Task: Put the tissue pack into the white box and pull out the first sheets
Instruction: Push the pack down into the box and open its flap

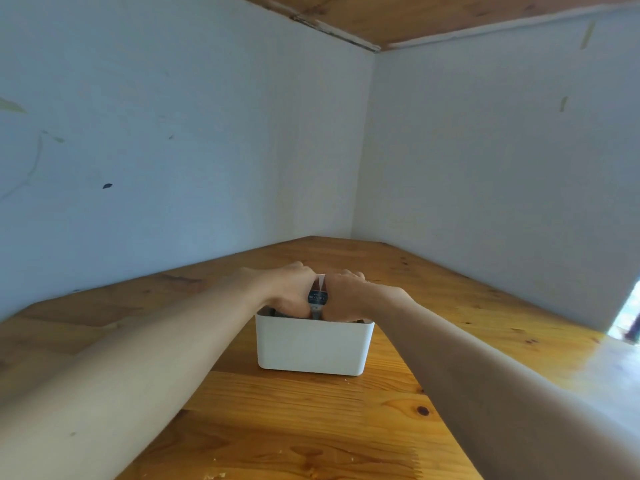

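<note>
A white open-topped box point(313, 346) stands on the wooden table in front of me. My left hand point(289, 289) and my right hand point(349, 296) are side by side over its top, palms down, fingers curled onto the tissue pack point(318, 298). Only a narrow dark strip of the pack with a label shows in the gap between the hands; the rest lies hidden under them and behind the box's rim. Both hands press on the pack at the level of the box's opening.
The wooden table point(311, 427) runs into a corner formed by two pale blue-white walls point(173, 150). A wooden ceiling point(415, 15) shows at the top. A bright opening point(628, 317) is at the right edge.
</note>
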`<state>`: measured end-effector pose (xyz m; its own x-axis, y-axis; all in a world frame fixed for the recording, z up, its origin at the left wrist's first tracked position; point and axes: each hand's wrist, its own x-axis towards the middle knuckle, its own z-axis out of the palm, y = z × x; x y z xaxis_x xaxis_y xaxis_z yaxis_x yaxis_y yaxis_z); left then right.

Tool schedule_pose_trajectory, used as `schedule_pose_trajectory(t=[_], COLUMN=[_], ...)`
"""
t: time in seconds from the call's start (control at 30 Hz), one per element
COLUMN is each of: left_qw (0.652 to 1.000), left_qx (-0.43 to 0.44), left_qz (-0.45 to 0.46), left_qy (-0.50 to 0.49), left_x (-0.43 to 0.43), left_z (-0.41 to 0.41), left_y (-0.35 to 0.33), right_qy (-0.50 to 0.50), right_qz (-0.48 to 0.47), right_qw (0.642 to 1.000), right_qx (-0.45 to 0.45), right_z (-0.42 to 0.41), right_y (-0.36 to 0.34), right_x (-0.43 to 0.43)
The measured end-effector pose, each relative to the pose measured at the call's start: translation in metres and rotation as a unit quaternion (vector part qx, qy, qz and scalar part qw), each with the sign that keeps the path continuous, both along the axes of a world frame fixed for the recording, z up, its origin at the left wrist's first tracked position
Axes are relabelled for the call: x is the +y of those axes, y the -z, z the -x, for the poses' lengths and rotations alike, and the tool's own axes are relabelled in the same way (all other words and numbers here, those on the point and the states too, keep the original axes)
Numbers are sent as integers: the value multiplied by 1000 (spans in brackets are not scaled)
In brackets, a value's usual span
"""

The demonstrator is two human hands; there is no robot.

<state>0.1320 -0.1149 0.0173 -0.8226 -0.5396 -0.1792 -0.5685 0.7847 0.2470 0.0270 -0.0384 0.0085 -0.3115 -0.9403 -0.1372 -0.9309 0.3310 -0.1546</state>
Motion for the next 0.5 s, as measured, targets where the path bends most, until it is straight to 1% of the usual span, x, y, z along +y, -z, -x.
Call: schedule_pose_trajectory(t=[0.1, 0.17, 0.33, 0.5], left_qw=[1000, 999, 997, 996], left_qx=[-18, -36, -77, -69], left_qz=[21, 20, -26, -31], left_qy=[7, 12, 14, 45], left_x=[-4, -6, -10, -8], left_z=[3, 5, 5, 5], left_y=[4, 5, 1, -6], right_qy=[-14, -22, -39, -51], right_qz=[-63, -87, -135, -175], right_qw=[998, 996, 989, 983], right_qx=[-8, 0, 35, 26], right_z=[0, 0, 1, 14], right_y=[-8, -11, -15, -22], right_x=[-2, -4, -5, -3])
